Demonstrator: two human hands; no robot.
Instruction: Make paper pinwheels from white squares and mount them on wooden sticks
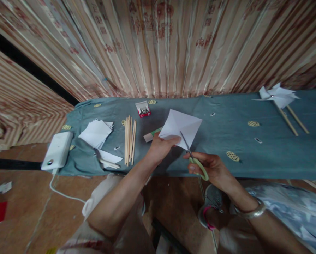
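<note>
A square white paper [185, 123] with crease lines is held by its lower left edge in my left hand [160, 146], above the cloth-covered table. My right hand [207, 165] grips green-handled scissors [200, 167], whose blades lie at the lower part of the paper, pointing toward its middle. Under the paper and beside my left hand lies a small green and white box [149, 137]. Behind it stands an open red and white box [143, 109] of small metal pieces. Several wooden sticks [130, 141] lie left of my left hand.
A stack of white paper [96, 132] lies on the left of the green tablecloth [226, 130], near a white power bank [57, 150] with a cable. Paper pinwheels [279, 95] on sticks lie at the far right. A curtain [168, 53] hangs behind the table.
</note>
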